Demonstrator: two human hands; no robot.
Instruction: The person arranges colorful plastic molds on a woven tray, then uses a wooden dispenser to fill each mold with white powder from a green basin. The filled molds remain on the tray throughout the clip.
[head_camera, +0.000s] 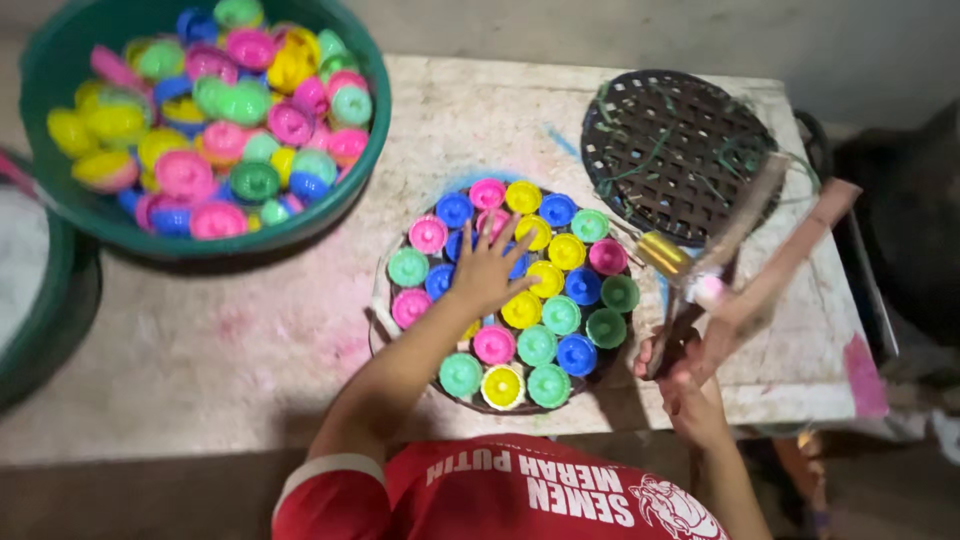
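My left hand (488, 268) lies flat, fingers spread, on several small coloured plastic cups (545, 340) in pink, blue, yellow and green. They sit packed open side up on a round dark grid (378, 335) in the middle of the table. My right hand (688, 385) is closed around the ends of two wooden handles (770, 275) at the table's front right. The handles lead up to a second round dark lattice disc (672, 150), which lies open to the right of the filled grid. A small yellow cylinder (665, 253) sits where the handles meet the discs.
A large green basin (60, 60) at the back left is heaped with more coloured cups. Another green basin (55, 300) holding something white is cut off at the far left. The worn whitish table (230, 350) has paint stains; its right edge (850, 330) drops off beside dark objects.
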